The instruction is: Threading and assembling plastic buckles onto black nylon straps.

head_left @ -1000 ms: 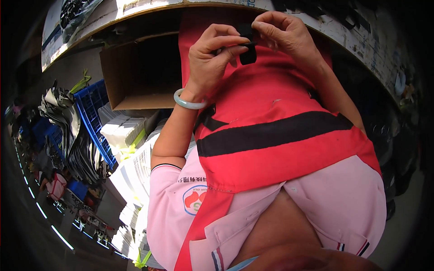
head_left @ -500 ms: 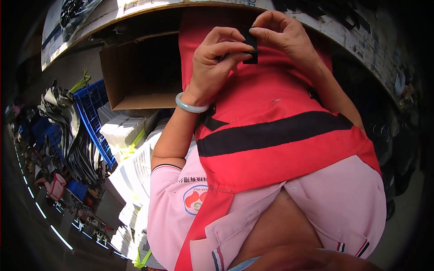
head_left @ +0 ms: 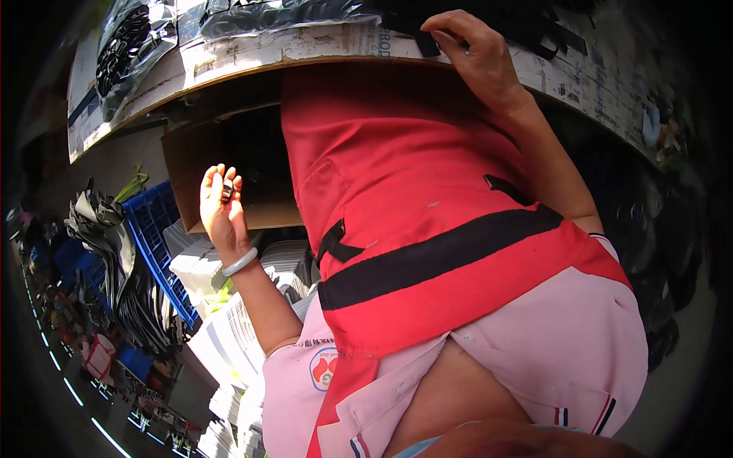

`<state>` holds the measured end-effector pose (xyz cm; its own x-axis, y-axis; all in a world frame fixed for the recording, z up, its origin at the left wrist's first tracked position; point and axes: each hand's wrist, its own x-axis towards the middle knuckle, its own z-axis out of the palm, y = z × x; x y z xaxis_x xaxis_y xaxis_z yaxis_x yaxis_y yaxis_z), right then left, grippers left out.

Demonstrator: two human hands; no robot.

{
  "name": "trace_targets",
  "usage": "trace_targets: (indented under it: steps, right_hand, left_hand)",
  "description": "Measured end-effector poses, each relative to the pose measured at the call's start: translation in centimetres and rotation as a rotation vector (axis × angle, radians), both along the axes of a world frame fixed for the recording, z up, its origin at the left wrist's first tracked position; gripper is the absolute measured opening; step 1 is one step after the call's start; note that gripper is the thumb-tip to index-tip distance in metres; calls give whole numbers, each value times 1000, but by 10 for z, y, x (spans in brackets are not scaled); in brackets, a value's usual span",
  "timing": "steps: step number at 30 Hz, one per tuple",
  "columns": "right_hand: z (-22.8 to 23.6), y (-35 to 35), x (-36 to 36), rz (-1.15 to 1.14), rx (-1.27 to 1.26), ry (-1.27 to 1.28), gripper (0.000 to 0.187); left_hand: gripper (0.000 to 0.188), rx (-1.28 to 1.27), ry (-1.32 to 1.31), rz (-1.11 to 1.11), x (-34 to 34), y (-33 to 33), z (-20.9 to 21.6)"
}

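Out to the left, in front of the cardboard box (head_left: 183, 179), my left hand (head_left: 221, 221) is raised with its palm toward me. Its bent fingers and thumb hold a small, glossy black piece (head_left: 227, 191), whose exact kind does not show. My right hand (head_left: 489, 69) is over the front edge of the worktable (head_left: 305, 47), fingers bent and thumb and forefinger close together. Right by those fingertips is a short black strip (head_left: 425, 44); whether they grip it is hard to make out. More dark strips (head_left: 561, 38) lie beyond that hand.
Clear plastic bags of black parts (head_left: 130, 57) lie on the table's left side. Below, to my left, are a blue plastic crate (head_left: 156, 244), a bundle of curved dark sheets (head_left: 118, 252) and stacks of white sheets (head_left: 229, 336). Dark bags (head_left: 657, 259) are at the right.
My hands have parted from over the apron. The left has swung left and down toward the cardboard box, holding a black piece; the right stays up by the table edge. My body has shifted slightly.
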<state>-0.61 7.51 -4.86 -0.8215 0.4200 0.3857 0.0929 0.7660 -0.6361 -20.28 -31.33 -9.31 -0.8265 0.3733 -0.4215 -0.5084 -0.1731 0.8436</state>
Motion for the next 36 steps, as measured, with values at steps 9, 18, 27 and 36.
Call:
trace_targets:
  steps: [9,18,27,36]
  right_hand:
    - [2,34,-41,-7,349,-97,20]
    - [50,-26,-25,5,-564,-208,14]
    - [10,-75,-5,231,-1107,-539,26]
    - [6,-74,-8,197,-1424,-495,26]
  left_hand:
    - [48,333,-231,-398,66,131,-1]
    - [27,243,-22,-520,72,145,4]
    - [18,23,240,-503,83,150,7]
    - [23,-118,809,-368,85,155,0]
